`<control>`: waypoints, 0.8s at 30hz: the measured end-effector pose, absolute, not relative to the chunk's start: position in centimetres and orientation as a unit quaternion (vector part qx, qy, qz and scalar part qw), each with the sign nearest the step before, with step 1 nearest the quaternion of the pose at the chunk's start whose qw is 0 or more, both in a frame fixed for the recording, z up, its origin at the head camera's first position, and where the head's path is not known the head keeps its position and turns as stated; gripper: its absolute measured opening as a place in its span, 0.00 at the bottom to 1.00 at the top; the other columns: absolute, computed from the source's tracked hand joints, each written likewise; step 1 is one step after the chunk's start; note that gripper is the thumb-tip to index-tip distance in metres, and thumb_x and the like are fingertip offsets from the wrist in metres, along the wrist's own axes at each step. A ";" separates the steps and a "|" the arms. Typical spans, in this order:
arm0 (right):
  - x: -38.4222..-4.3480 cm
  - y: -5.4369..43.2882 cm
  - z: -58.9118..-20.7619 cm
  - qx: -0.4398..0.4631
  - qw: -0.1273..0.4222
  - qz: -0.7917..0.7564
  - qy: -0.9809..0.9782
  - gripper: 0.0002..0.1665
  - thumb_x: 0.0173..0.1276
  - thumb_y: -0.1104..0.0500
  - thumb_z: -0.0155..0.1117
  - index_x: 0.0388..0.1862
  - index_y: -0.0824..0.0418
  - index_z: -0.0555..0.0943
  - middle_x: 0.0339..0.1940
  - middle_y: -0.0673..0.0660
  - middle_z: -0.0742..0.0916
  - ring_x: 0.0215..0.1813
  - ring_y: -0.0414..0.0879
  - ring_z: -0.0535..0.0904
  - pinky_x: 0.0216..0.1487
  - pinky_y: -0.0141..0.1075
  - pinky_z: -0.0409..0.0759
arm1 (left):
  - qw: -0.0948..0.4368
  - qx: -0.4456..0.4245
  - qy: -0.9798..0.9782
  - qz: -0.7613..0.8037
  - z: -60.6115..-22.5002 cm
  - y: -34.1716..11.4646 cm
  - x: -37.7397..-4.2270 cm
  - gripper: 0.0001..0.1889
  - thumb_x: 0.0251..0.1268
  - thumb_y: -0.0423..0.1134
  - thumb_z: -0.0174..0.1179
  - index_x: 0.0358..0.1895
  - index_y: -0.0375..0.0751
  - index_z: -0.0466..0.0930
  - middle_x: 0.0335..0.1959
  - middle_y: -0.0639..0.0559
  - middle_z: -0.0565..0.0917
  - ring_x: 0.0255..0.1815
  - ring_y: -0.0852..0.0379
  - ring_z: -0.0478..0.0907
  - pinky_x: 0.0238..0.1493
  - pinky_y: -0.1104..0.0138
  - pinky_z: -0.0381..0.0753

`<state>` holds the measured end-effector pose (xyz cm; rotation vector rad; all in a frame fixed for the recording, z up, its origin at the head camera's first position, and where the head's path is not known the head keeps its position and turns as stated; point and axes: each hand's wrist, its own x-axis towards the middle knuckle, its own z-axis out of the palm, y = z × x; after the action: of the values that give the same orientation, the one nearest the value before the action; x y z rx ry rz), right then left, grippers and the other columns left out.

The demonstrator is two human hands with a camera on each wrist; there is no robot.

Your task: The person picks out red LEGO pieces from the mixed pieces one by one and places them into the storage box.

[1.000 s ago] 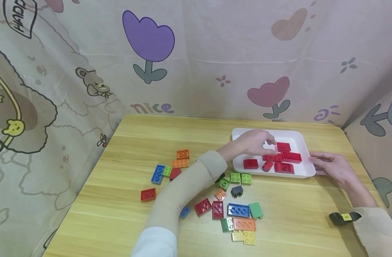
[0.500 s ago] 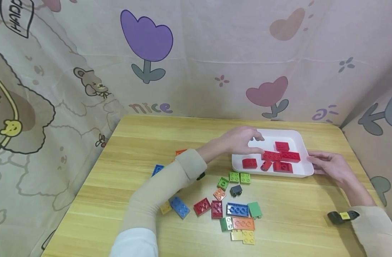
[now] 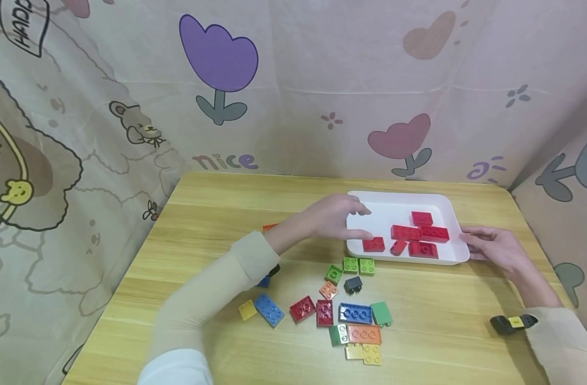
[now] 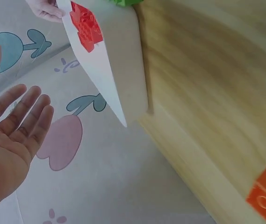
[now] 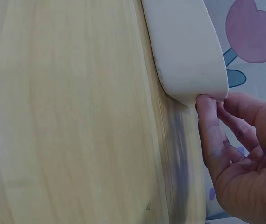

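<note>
A white tray [image 3: 399, 203] with several red bricks [image 3: 422, 249] in it stands at the back right of the table. My left hand [image 3: 339, 216] is over the tray's left end, its fingers spread and nothing between them. The left wrist view shows that hand [image 4: 16, 135] with a bare palm. At the tray's right end my right hand [image 3: 497, 248] holds the rim. In the right wrist view, the thumb and a finger of that hand [image 5: 245, 144] meet the tray's corner [image 5: 189, 60].
In front of the tray lie loose bricks: green [image 3: 350, 266], black [image 3: 353, 284], blue [image 3: 356, 314], dark red [image 3: 324, 313], orange [image 3: 364, 335] and yellow [image 3: 372, 354]. My left forearm [image 3: 211, 289] covers part of the table's left side. A patterned cloth [image 3: 293, 107] hangs behind.
My left hand has moved left, from over the red bricks to the tray's left end. My right hand stays at the tray's right end.
</note>
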<state>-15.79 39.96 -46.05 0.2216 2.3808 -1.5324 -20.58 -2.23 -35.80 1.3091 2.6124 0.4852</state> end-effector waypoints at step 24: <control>-15.7 39.8 -45.8 0.078 0.148 -0.519 0.838 0.31 0.77 0.49 0.68 0.71 0.64 0.79 0.37 0.21 0.83 0.40 0.27 0.87 0.43 0.32 0.90 | 0.090 0.429 0.881 0.178 -38.6 -9.1 -12.9 0.39 0.60 0.66 0.72 0.68 0.44 0.82 0.64 0.50 0.87 0.65 0.54 0.84 0.71 0.61 0.81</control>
<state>-15.68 39.75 -45.78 0.2230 2.4103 -1.4929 -12.93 -9.09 -38.62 1.2741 2.6196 0.5295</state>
